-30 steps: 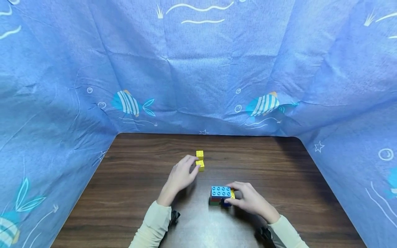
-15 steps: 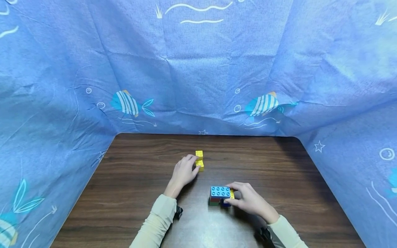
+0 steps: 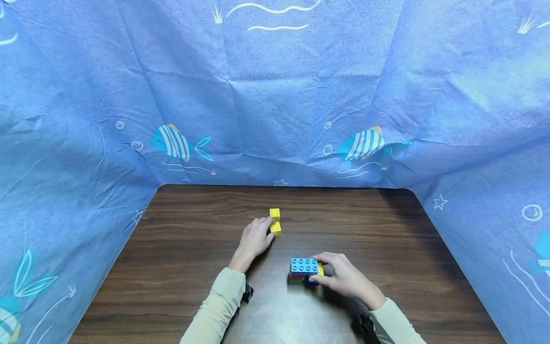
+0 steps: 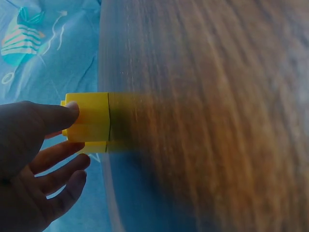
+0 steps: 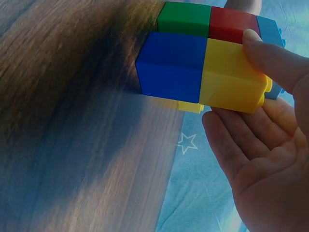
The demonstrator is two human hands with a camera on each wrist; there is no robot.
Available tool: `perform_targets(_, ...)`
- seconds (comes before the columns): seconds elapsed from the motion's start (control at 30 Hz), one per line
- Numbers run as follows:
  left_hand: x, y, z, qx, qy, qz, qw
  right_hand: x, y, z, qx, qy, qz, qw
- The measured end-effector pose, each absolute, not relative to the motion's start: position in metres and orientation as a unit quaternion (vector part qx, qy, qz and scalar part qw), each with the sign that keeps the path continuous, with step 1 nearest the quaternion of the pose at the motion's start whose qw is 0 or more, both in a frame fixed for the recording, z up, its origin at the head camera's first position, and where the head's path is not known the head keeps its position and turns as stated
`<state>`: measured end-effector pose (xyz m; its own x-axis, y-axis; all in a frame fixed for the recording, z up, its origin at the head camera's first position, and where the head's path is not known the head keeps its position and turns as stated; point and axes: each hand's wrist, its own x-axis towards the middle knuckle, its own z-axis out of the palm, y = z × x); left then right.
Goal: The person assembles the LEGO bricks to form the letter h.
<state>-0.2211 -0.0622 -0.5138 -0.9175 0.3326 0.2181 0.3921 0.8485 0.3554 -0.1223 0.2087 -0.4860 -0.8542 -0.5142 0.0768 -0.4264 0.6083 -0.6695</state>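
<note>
My left hand [image 3: 255,239] is at two yellow bricks near the middle of the table. Its thumb and index finger pinch the nearer yellow brick [image 4: 89,116]; the other fingers are loosely bent. Just behind stands the farther yellow brick [image 3: 274,213]. To the right, my right hand [image 3: 343,274] grips a small block build standing on the table. Its thumb lies on a yellow brick [image 5: 231,77] that sits on a dark blue brick [image 5: 171,65]. Beside these are a green brick [image 5: 184,19], a red brick [image 5: 233,25] and a light blue brick [image 3: 303,265] on top.
The build and the yellow bricks share a dark wood-grain table [image 3: 193,210]. A blue cloth [image 3: 275,105] printed with fish hangs behind its far edge and along both sides. Each wrist carries a dark camera, such as the left wrist camera [image 3: 247,292].
My left hand has moved slightly forward, and its thumb and finger have come onto the nearer yellow brick. My right hand and the block build have stayed in place.
</note>
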Motion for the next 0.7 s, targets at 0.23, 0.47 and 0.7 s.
perform_targets(0.23,-0.222,-0.063,-0.513,-0.198,-0.957,-0.198,0.075,-0.123,0.209,-0.486,-0.267,0.894,-0.355,0.064)
perform_targets(0.47,-0.220,-0.064,-0.508,-0.207,-0.952,-0.215,0.073,-0.125,0.208,-0.486,-0.269,0.893,-0.356,0.063)
perform_targets(0.7,-0.203,-0.062,-0.479,-0.226,-0.927,-0.288,0.076,-0.124,0.209,-0.487,-0.274,0.891,-0.357,0.055)
